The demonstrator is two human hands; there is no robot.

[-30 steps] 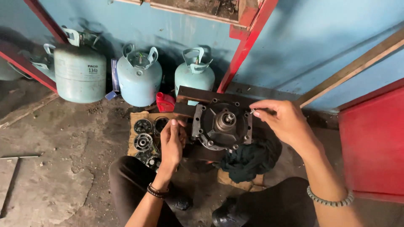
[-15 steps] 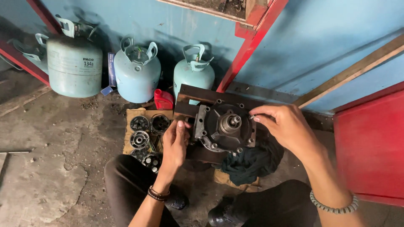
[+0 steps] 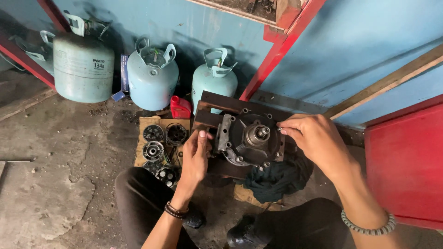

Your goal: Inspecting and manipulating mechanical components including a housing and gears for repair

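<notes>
Left hand [image 3: 196, 154] grips the round metal housing's [image 3: 249, 140] left edge; right hand [image 3: 314, 138] pinches its upper right corner. Three pale-blue gas cylinders [image 3: 152, 76] line the wall, a small red bottle [image 3: 181, 107] beside them.

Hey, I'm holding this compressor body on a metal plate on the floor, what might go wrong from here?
The compressor body sits on a tilted metal plate, steadied only by your left hand; it may slide or tip. Whatever small piece your right hand fingertips pinch at its edge could drop into the dark rag. Loose parts on the cardboard could get knocked.
</notes>
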